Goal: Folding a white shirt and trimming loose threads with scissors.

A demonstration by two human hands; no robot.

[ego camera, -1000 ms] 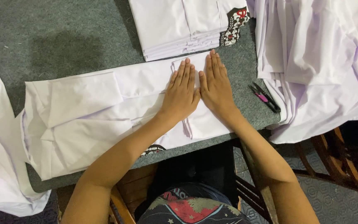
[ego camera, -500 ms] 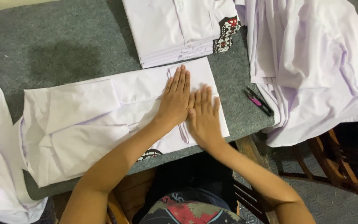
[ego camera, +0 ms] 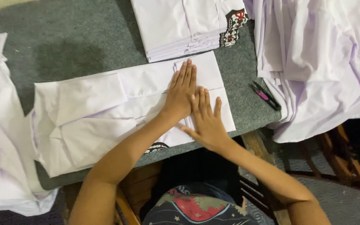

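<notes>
Left hand (ego camera: 182,93) and right hand (ego camera: 207,118) lie flat, fingers spread, gripping nothing, on the folded white shirt (ego camera: 105,112). Right fingertips tuck under the left hand. Shirt's dark patch (ego camera: 157,147) is half hidden below the left forearm.

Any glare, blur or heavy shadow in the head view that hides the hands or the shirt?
Head view: sharp, no motion blur on the left hand or right hand; the white shirt is bright yet its folds stay readable; a soft shadow darkens the grey table.

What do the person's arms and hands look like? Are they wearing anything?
Both arms are bare as far as the picture shows, with no sleeves in view. The left hand and the right hand wear no gloves, and I see no rings, watch or bracelets. The fingers are long and slim, with short nails.
</notes>
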